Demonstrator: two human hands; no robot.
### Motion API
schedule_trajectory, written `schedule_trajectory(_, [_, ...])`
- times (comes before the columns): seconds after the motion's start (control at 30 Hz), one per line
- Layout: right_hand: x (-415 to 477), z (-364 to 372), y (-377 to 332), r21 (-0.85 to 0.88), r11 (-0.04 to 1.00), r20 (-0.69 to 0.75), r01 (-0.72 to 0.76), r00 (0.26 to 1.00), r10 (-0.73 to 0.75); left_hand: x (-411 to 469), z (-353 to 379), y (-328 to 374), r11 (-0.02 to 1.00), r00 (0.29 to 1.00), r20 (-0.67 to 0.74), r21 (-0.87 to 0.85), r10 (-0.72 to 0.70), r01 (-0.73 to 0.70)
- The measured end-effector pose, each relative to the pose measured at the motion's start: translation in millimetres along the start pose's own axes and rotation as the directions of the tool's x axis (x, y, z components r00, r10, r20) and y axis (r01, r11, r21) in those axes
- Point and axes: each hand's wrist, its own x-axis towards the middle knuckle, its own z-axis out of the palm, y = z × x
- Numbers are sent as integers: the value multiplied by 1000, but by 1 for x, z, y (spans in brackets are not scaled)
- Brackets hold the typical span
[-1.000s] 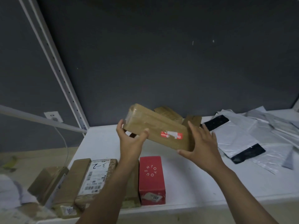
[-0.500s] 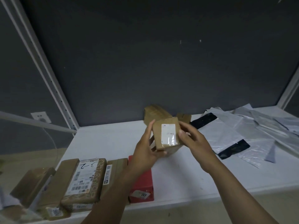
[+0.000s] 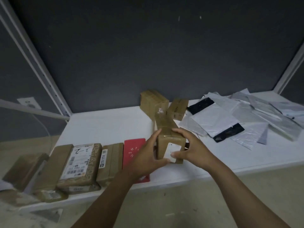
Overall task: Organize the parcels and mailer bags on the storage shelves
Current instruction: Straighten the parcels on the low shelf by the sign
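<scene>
A long brown taped parcel with a white label on its near end lies lengthwise on the white shelf, just right of a red box. My left hand grips its left side and near end. My right hand grips its top and right side, thumb on the label. Left of the red box stands a row of brown parcels, one with a big printed label. Two more brown boxes stand at the back.
Grey and white mailer bags lie spread over the right half of the shelf. White uprights frame the shelf on both sides before a dark wall. More brown parcels overhang the left end. A beige floor lies below.
Both hands turned the long parcel from crosswise in the air to lengthwise and lowered it onto the shelf beside the red box. The view shifted slightly left.
</scene>
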Motion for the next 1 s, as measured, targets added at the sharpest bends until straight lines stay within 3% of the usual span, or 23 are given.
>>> schedule_trajectory(0.1, [0, 10, 20, -260, 966, 79, 14, 997, 6, -8, -2, -5, 982, 999, 36, 191, -4, -3])
schedule_trajectory(0.23, [-2, 21, 41, -433, 900, 197, 53, 980, 37, -16, -13, -16, 924, 998, 63, 383, -21, -5])
schedule_trajectory(0.47, [2, 33, 49, -546, 824, 269, 151, 963, 2, -21, -44, -49, 801, 997, 5, 596, -80, 61])
schedule_trajectory(0.57, [4, 39, 48, -554, 816, 279, 162, 960, -1, -16, -55, -64, 694, 992, 14, 716, -125, 78])
schedule_trajectory(1.0, [3, 57, 18, -736, 673, 229, 71, 962, 150, -5, -70, -66, 621, 975, 163, 783, -148, -37])
